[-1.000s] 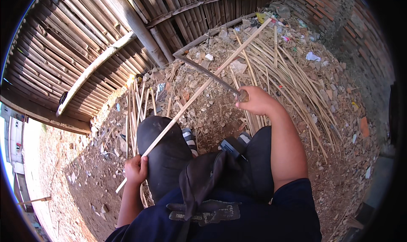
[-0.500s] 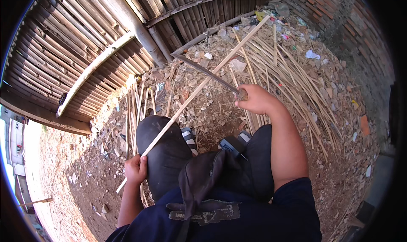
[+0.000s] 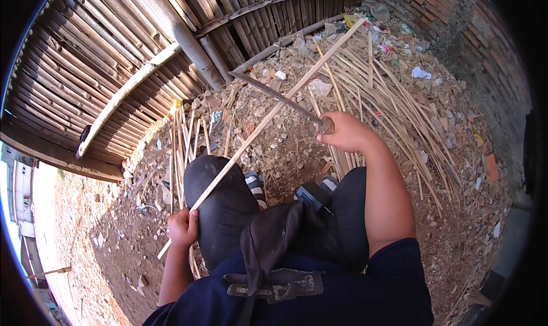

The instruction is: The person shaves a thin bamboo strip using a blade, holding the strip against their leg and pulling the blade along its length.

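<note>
My left hand point(image 3: 184, 227) is closed round a long pale bamboo strip point(image 3: 246, 141) near its lower end. The strip slants across my left knee and rises away to the upper right. In my right hand point(image 3: 347, 133) is the wooden handle of a long, narrow-bladed knife point(image 3: 277, 96), its tip pointing to the far left. The blade crosses the strip at about its upper middle and appears to touch it. My fingers hide most of the handle.
Many split strips point(image 3: 399, 120) lie in a heap at the right, with a smaller bunch point(image 3: 181, 135) by my left knee. A slatted bamboo wall point(image 3: 114, 92) stands at the far left, a brick wall point(image 3: 479, 57) at the far right. Rubble and litter cover the ground.
The bamboo strip has shifted very slightly toward the upper right. Both hands and the knife are almost where they were.
</note>
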`<state>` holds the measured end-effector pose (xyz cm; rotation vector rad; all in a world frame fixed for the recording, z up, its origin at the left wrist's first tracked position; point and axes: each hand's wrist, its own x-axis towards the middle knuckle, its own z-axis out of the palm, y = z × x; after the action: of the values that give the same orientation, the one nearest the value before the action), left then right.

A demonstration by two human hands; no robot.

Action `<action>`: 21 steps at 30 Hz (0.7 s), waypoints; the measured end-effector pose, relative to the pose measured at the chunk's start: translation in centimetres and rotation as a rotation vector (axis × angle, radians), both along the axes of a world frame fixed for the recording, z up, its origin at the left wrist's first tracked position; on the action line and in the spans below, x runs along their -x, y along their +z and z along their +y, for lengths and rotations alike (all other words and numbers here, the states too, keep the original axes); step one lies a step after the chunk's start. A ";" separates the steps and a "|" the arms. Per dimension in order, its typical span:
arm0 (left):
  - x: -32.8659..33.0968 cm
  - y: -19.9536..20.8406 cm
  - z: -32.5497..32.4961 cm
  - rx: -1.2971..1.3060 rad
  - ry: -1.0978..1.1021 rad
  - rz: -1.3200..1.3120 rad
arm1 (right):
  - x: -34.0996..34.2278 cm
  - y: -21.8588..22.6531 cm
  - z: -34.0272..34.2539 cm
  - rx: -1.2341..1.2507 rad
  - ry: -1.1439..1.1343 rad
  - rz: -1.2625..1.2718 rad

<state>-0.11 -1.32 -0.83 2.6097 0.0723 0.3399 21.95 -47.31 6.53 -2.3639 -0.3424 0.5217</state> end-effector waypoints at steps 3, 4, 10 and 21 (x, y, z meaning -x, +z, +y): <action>0.0 -0.1 0.1 -0.002 0.000 0.002 | 0.4 0.1 0.3 0.040 -0.010 -0.025; 0.0 -0.2 0.1 -0.003 0.000 0.005 | 0.5 0.0 0.4 0.061 -0.005 -0.069; -0.1 -0.2 0.2 0.000 -0.010 -0.006 | 0.1 0.1 -0.6 0.020 -0.005 -0.114; 0.3 -0.3 0.4 0.029 0.012 0.029 | 1.7 1.4 3.8 0.094 0.104 -0.234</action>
<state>-0.44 -0.89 -1.08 2.5871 0.1018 0.3025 20.25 -43.53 7.90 -2.5144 -0.5604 0.3144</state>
